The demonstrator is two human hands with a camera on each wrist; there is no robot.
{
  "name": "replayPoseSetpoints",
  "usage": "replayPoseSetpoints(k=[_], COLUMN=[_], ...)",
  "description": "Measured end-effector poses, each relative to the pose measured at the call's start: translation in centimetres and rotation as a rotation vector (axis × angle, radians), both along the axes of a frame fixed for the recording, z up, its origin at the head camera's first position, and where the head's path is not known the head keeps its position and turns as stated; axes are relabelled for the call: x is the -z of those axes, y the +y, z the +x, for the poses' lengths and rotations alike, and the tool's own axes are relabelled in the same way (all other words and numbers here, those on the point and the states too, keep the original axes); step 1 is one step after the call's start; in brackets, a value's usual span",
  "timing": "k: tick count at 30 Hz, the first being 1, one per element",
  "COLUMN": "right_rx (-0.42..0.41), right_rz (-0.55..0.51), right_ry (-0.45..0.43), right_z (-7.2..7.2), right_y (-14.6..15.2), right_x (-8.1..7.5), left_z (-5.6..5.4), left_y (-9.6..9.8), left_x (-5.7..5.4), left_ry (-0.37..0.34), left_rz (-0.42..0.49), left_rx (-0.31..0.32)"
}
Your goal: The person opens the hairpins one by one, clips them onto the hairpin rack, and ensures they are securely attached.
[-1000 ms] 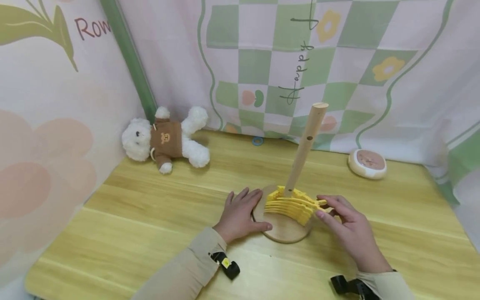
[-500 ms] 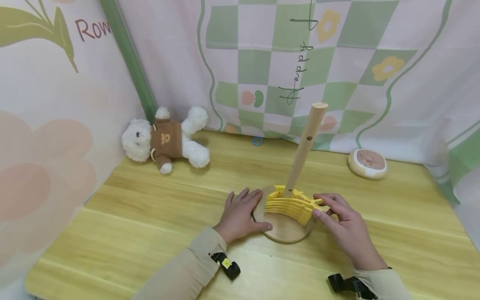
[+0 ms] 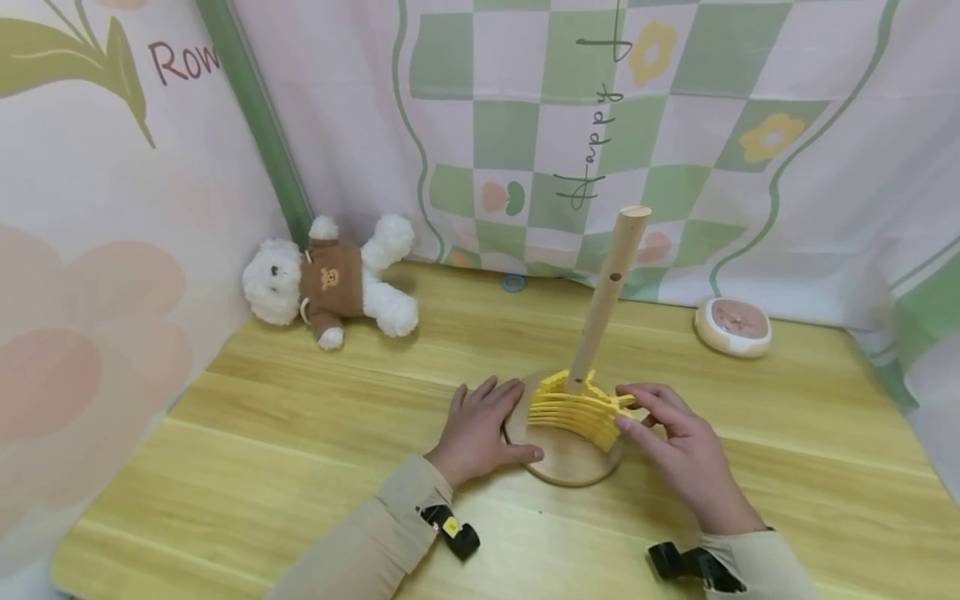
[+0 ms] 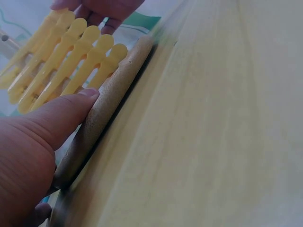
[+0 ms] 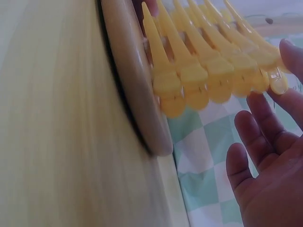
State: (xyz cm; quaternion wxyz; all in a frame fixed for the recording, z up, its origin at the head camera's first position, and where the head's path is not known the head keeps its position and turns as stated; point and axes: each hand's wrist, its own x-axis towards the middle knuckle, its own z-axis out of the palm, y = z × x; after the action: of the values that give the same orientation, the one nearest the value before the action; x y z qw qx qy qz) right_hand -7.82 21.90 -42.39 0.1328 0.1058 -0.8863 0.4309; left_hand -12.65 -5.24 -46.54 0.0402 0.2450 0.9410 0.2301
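Observation:
A round wooden base (image 3: 573, 467) bears an upright wooden pole (image 3: 606, 287) with holes in it. Several curved yellow plastic pieces (image 3: 573, 417) lie stacked around the foot of the pole; the right wrist view shows them with pointed prongs and rounded tabs. My left hand (image 3: 480, 433) rests on the left rim of the base, fingers spread, thumb along the near side. At the stack's right end, my right hand (image 3: 682, 454) pinches the tab of the top yellow piece (image 5: 278, 80) between thumb and index finger. Its other fingers stay off the stack.
A white plush toy in a brown shirt (image 3: 330, 279) lies at the back left of the wooden table (image 3: 300, 433). A small blue ring (image 3: 513, 283) sits near the curtain (image 3: 502, 133). A round-cornered white and brown object (image 3: 733, 327) stands at the back right.
My right hand has shifted slightly left, bringing the pinched top piece closer in line with the stack. The left hand and the base have stayed in place.

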Motion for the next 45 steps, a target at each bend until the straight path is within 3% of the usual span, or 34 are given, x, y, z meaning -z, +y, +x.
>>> replayPoseSetpoints(k=[11, 27, 45], right_rx=[-0.012, -0.064, -0.01], right_rz=[0.005, -0.08, -0.055], right_ry=[-0.022, 0.047, 0.078], right_z=[-0.18, -0.4, -0.3], right_y=[-0.35, -0.3, -0.32], right_x=[-0.07, 0.54, 0.72], left_z=[-0.07, -0.06, -0.21], left_y=[0.09, -0.07, -0.21], left_x=[0.08, -0.01, 0.29], left_ry=[0.002, -0.012, -0.017], left_rz=[-0.007, 0.011, 0.013], left_rx=[-0.001, 0.001, -0.003])
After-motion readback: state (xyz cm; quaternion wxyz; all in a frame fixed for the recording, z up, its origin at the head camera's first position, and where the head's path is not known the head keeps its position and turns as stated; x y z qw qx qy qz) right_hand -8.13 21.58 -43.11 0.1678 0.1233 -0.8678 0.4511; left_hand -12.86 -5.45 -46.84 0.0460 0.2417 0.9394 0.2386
